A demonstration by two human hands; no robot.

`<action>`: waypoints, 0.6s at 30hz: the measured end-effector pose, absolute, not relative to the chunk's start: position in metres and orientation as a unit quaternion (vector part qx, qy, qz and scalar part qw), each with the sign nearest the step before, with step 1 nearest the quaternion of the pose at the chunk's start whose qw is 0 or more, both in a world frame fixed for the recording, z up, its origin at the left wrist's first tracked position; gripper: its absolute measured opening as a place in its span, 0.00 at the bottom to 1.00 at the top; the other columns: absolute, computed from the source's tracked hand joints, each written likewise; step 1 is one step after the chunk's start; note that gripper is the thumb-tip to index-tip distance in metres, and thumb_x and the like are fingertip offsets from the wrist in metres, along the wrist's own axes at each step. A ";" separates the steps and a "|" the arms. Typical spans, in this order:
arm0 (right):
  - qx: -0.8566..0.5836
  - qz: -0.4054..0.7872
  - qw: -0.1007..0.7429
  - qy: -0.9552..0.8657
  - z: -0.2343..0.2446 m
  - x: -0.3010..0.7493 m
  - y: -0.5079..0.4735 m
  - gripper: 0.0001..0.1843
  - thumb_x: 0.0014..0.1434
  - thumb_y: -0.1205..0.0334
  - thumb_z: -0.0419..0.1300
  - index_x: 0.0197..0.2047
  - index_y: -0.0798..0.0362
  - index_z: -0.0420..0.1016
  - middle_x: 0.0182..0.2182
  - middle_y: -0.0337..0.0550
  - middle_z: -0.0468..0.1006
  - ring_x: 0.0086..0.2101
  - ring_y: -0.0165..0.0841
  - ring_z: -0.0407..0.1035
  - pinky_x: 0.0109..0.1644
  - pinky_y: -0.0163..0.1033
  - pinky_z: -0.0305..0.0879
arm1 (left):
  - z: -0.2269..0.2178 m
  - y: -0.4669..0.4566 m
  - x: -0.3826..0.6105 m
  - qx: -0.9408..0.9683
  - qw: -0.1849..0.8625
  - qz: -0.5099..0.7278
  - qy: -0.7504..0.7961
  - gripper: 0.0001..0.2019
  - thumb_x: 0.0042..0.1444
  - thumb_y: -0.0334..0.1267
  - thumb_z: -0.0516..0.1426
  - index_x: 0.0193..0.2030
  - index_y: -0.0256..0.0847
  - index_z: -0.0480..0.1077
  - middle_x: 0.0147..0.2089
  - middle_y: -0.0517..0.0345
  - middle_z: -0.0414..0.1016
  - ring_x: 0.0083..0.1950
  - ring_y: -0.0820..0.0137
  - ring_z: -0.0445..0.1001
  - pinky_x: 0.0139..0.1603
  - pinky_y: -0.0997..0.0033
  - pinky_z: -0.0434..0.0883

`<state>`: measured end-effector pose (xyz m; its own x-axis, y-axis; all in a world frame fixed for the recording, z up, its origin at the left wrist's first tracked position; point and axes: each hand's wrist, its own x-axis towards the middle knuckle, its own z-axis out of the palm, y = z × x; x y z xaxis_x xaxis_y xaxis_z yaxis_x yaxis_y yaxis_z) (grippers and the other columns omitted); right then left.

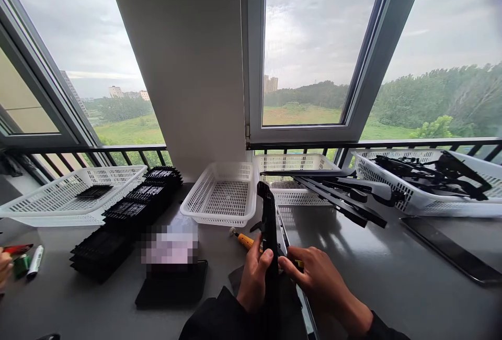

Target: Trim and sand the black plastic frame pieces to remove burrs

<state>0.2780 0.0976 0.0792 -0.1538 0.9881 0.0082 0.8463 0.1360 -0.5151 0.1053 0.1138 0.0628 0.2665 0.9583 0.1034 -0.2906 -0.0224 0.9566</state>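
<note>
Nearest the camera, the left hand (254, 280) is wrapped around a long black plastic strip (269, 235), fingers closed on its lower part and thumb up along its side. The strip stands nearly upright over the grey table (392, 277), its curved top end pointing toward the baskets. The right hand (319, 277) meets it from the right, thumb and forefinger pinched at the strip's edge; whether they grip the strip itself or a small part on it cannot be told.

Judgement: fitting or inspection of the strip is in hand, mid-step. The next move would call for the left hand holding steady while the right works finely at the edge.

Just behind the hands an orange-handled screwdriver (246, 240) lies on the table, partly hidden. To the left sit stacks of black ribbed parts (133, 214). Further back stands an empty white basket (223, 196); right of it, more long black strips (337, 193) lie across a second basket (294, 165). Far right, a third basket (423, 201) holds tangled black parts.
</note>
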 end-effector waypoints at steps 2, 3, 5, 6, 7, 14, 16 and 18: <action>-0.627 0.203 0.179 -0.731 0.080 0.278 0.097 0.28 0.69 0.37 0.48 0.26 0.50 0.58 0.22 0.37 0.66 0.26 0.33 0.59 0.34 0.40 0.44 | 0.062 0.114 0.105 0.506 0.615 0.507 0.330 0.31 0.62 0.60 0.60 0.62 0.37 0.73 0.53 0.44 0.81 0.53 0.53 0.77 0.56 0.57 0.72; -0.626 0.203 0.181 -0.730 0.080 0.278 0.097 0.28 0.69 0.37 0.48 0.26 0.50 0.58 0.22 0.37 0.66 0.26 0.33 0.59 0.34 0.40 0.44 | 0.062 0.114 0.106 0.505 0.617 0.507 0.328 0.31 0.62 0.60 0.60 0.62 0.37 0.72 0.53 0.44 0.81 0.52 0.53 0.77 0.56 0.57 0.72; -0.625 0.204 0.185 -0.731 0.081 0.278 0.097 0.28 0.69 0.37 0.48 0.26 0.50 0.59 0.22 0.37 0.66 0.26 0.33 0.58 0.34 0.39 0.44 | 0.060 0.115 0.106 0.501 0.622 0.508 0.322 0.31 0.63 0.59 0.60 0.63 0.37 0.71 0.53 0.44 0.81 0.52 0.53 0.77 0.56 0.57 0.72; -0.623 0.204 0.187 -0.731 0.080 0.278 0.097 0.28 0.69 0.37 0.48 0.26 0.50 0.58 0.22 0.37 0.66 0.25 0.32 0.58 0.34 0.39 0.44 | 0.060 0.115 0.106 0.500 0.623 0.509 0.320 0.31 0.63 0.59 0.60 0.63 0.37 0.71 0.52 0.44 0.81 0.53 0.53 0.77 0.56 0.57 0.72; -0.622 0.204 0.188 -0.732 0.080 0.278 0.097 0.28 0.70 0.37 0.49 0.26 0.50 0.58 0.22 0.37 0.66 0.25 0.32 0.58 0.33 0.39 0.44 | 0.060 0.115 0.106 0.500 0.622 0.510 0.320 0.31 0.63 0.59 0.60 0.63 0.37 0.71 0.51 0.45 0.81 0.53 0.53 0.77 0.56 0.57 0.72; -0.619 0.194 0.189 -0.737 0.077 0.280 0.098 0.28 0.70 0.38 0.49 0.26 0.50 0.60 0.21 0.37 0.67 0.25 0.32 0.60 0.33 0.39 0.45 | 0.063 0.115 0.107 0.506 0.618 0.515 0.311 0.29 0.63 0.59 0.60 0.60 0.37 0.73 0.50 0.47 0.81 0.51 0.54 0.77 0.53 0.59 0.73; -0.618 0.190 0.190 -0.739 0.077 0.279 0.097 0.28 0.70 0.38 0.49 0.26 0.50 0.61 0.22 0.38 0.69 0.26 0.33 0.61 0.34 0.39 0.46 | 0.063 0.114 0.107 0.503 0.622 0.512 0.315 0.29 0.62 0.60 0.60 0.60 0.37 0.73 0.52 0.45 0.81 0.53 0.52 0.78 0.54 0.58 0.73; -0.616 0.191 0.192 -0.740 0.077 0.279 0.097 0.29 0.71 0.38 0.49 0.26 0.50 0.63 0.22 0.39 0.71 0.26 0.33 0.63 0.34 0.39 0.47 | 0.061 0.114 0.106 0.496 0.627 0.509 0.320 0.31 0.62 0.61 0.60 0.60 0.37 0.73 0.54 0.43 0.81 0.56 0.50 0.77 0.57 0.56 0.72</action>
<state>0.2790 0.0973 0.0775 -0.1683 0.9845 0.0495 0.8381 0.1694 -0.5185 0.1064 0.1138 0.0612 0.2777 0.9552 0.1028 -0.3209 -0.0087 0.9471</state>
